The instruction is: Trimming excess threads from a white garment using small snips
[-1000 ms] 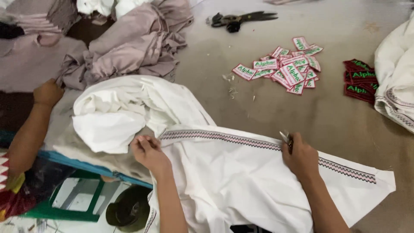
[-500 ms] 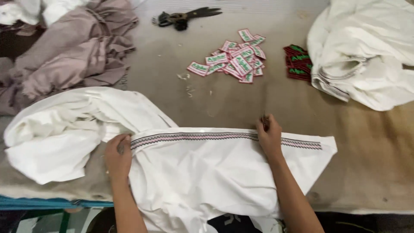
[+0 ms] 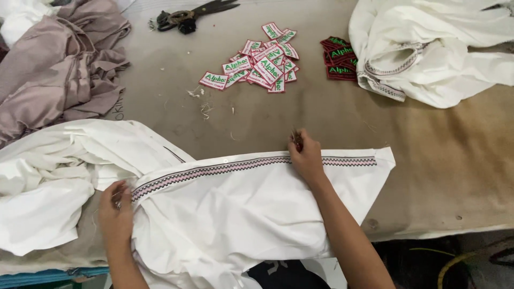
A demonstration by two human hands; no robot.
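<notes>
Right fingers pinch a small tool at the trim of the white garment; left fingers grip the trim's other end. Since a moment ago the hands have drawn apart, stretching the trim flat. Labels, scissors and mauve cloth lie on the stained counter.

White garment, zigzag-patterned trim
</notes>
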